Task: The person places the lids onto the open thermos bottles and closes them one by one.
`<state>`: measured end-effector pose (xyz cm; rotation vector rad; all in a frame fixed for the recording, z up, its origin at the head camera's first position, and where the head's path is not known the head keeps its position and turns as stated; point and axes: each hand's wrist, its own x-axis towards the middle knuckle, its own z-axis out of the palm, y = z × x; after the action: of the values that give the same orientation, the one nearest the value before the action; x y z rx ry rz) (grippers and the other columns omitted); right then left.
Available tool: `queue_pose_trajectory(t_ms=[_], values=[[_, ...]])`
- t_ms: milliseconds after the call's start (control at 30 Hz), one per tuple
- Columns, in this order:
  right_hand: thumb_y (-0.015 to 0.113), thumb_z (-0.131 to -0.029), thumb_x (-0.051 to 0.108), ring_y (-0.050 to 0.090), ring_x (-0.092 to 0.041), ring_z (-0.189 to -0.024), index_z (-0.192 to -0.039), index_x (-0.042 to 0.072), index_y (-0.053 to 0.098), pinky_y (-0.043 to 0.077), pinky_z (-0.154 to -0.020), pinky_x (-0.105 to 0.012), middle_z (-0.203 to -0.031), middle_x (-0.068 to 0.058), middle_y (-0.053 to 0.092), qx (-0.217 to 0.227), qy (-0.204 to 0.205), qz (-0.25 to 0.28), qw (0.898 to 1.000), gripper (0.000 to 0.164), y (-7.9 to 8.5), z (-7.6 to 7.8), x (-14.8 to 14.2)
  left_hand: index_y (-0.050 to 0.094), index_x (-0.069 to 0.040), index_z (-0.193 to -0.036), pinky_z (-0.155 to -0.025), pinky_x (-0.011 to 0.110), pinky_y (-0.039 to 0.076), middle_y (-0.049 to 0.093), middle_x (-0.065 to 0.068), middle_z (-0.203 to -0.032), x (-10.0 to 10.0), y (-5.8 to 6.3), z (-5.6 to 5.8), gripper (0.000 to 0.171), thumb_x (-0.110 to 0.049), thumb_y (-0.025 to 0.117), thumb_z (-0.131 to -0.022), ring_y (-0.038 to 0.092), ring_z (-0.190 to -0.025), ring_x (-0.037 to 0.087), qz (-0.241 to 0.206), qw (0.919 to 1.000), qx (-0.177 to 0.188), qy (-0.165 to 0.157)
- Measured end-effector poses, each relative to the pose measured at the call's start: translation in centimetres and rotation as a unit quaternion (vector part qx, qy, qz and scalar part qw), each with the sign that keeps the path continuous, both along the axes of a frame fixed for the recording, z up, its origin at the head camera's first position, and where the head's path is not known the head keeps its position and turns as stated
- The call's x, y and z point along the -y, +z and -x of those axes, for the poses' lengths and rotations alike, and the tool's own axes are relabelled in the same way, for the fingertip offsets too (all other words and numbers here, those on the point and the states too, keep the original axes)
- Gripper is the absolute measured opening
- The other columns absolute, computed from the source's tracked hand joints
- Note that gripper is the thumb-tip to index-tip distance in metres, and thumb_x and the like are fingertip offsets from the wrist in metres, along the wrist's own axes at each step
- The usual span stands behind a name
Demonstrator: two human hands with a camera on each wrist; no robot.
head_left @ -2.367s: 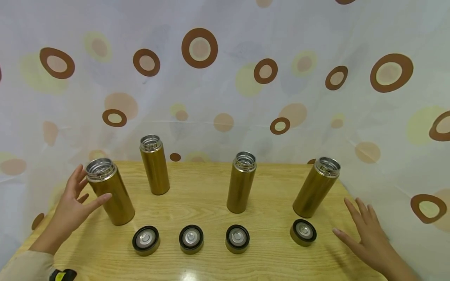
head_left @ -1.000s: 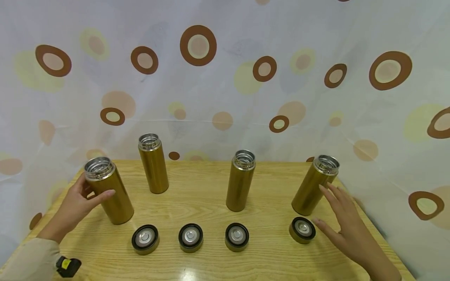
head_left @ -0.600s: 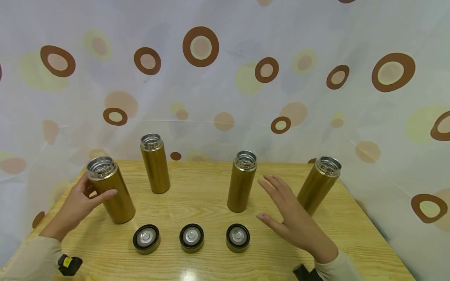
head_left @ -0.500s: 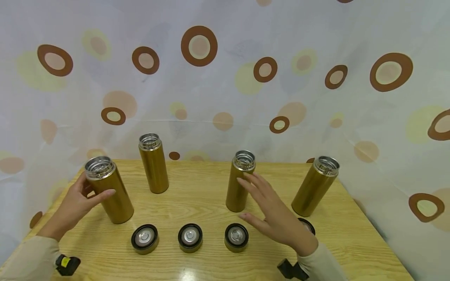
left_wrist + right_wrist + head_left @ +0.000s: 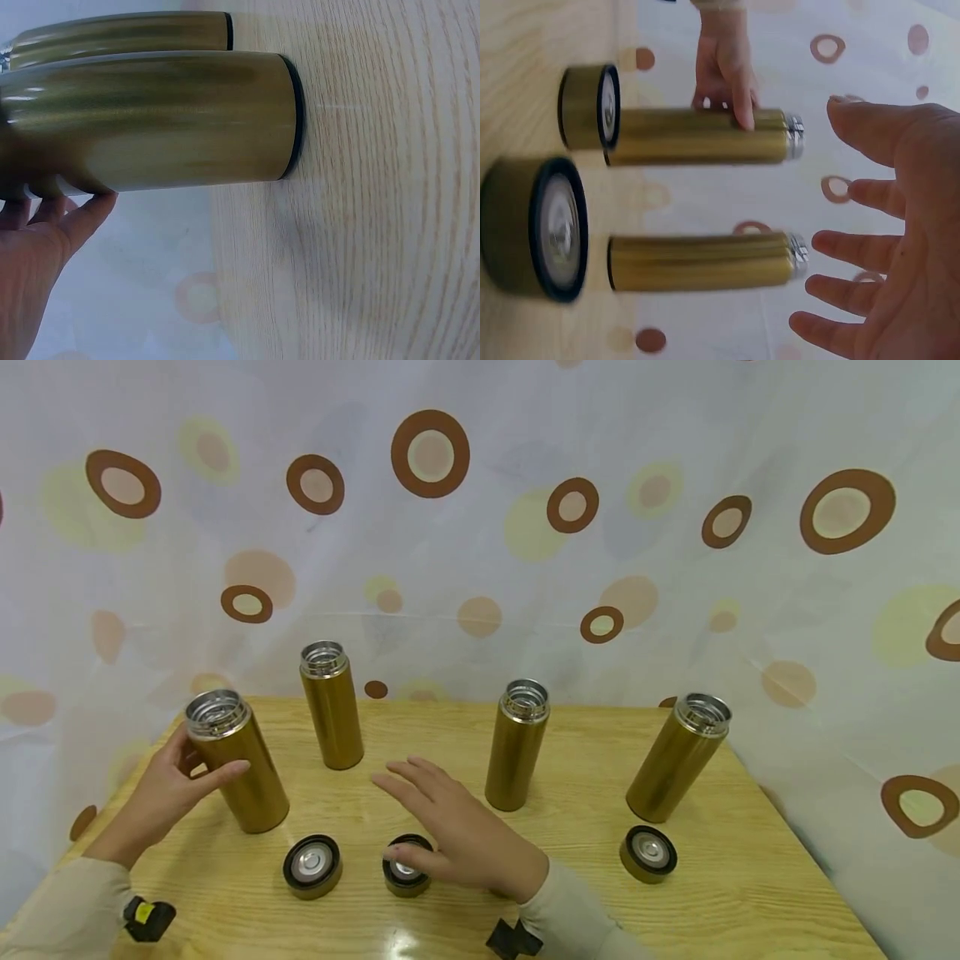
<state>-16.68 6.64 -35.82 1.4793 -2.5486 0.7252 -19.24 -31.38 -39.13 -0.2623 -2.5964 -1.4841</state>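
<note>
- The main change is at the right hand (image 5: 457, 831): a moment ago it was out by the rightmost bottle (image 5: 670, 768), and it has since swept leftward past the third bottle (image 5: 516, 760) to a place above the second lid (image 5: 405, 883).
- Its fingers are spread and nearly straight, with nothing held; the thumb crosses the second lid in the head view, but the right wrist view shows the hand apart from it.
- The left hand (image 5: 168, 789) has closed in on the leftmost bottle (image 5: 251, 781) and now grips it, thumb across the front, fingers round the far side; that bottle stands upright on the table (image 5: 750, 885).
- No bottle or lid appears to have shifted in that span, so the work so far seems to be in the hands' placing alone.
- All four bottles, the back-left bottle (image 5: 333, 718) included, stand uncapped, with bare silver necks and shiny inner walls; the angle is too shallow to tell whether anything lies inside.
- The lids lie in a row before them, silver discs upward: the first lid (image 5: 311, 867) and fourth lid (image 5: 649, 856) in plain sight, the third lid (image 5: 497, 892) almost wholly behind the right wrist.
</note>
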Motion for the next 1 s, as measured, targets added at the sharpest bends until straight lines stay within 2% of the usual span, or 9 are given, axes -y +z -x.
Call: queue_pose_trajectory(t_ms=[267,367,467,567,833,1000], values=[[0.053,-0.095,0.049,0.026,-0.02,-0.142,-0.154,0.022,0.019,0.034,-0.111,-0.038,-0.153,-0.004,0.029,0.051,-0.002,-0.042,0.998,0.073,-2.5,-0.8,4.8,0.014,-0.025,-0.154,-0.077,0.011,0.047,0.041,-0.004,-0.132,-0.2,0.1,0.0,0.078,-0.018,0.063,-0.094,0.041,-0.104,-0.014,0.001,1.0,0.001,0.002],[0.055,-0.094,0.051,0.03,-0.019,-0.14,-0.154,0.021,0.02,0.037,-0.109,-0.037,-0.152,-0.005,0.031,0.085,-0.022,-0.064,0.994,0.075,-3.4,-1.0,6.4,0.015,-0.025,-0.154,-0.077,0.011,0.048,0.041,-0.006,-0.13,-0.2,0.0,0.0,0.077,-0.017,0.063,-0.094,0.042,-0.104,-0.014,0.003,1.0,-0.002,0.002],[0.059,-0.091,0.053,0.033,-0.021,-0.139,-0.154,0.021,0.02,0.041,-0.105,-0.04,-0.152,-0.006,0.032,0.118,-0.051,-0.086,0.988,0.081,-4.2,-1.2,7.9,0.016,-0.025,-0.154,-0.077,0.01,0.047,0.041,-0.007,-0.13,-0.1,-0.1,0.0,0.077,-0.017,0.064,-0.094,0.042,-0.103,-0.015,0.004,1.0,-0.007,0.003],[0.064,-0.086,0.054,0.037,-0.023,-0.136,-0.154,0.021,0.02,0.045,-0.101,-0.041,-0.15,-0.005,0.034,0.139,-0.082,-0.103,0.982,0.087,-4.8,-1.3,9.1,0.016,-0.025,-0.154,-0.077,0.01,0.047,0.041,-0.009,-0.129,0.0,-0.2,0.1,0.077,-0.016,0.064,-0.094,0.042,-0.104,-0.015,0.005,0.9999,-0.009,0.003],[0.07,-0.081,0.055,0.045,-0.019,-0.129,-0.153,0.024,0.024,0.049,-0.095,-0.034,-0.145,-0.001,0.04,0.155,-0.144,-0.132,0.968,0.091,-5.7,-1.3,10.9,0.015,-0.026,-0.154,-0.076,0.01,0.047,0.041,-0.009,-0.129,0.1,-0.2,0.1,0.078,-0.017,0.064,-0.094,0.042,-0.103,-0.015,0.006,1.0,-0.006,0.005],[0.076,-0.079,0.047,0.049,-0.017,-0.125,-0.15,0.022,0.031,0.05,-0.092,-0.03,-0.141,0.0,0.044,0.144,-0.156,-0.131,0.968,0.088,-6.2,-1.2,11.5,0.017,-0.025,-0.154,-0.076,0.01,0.047,0.041,-0.015,-0.127,0.0,-0.1,0.1,0.077,-0.015,0.064,-0.093,0.043,-0.103,-0.015,0.002,1.0,-0.009,0.0]])
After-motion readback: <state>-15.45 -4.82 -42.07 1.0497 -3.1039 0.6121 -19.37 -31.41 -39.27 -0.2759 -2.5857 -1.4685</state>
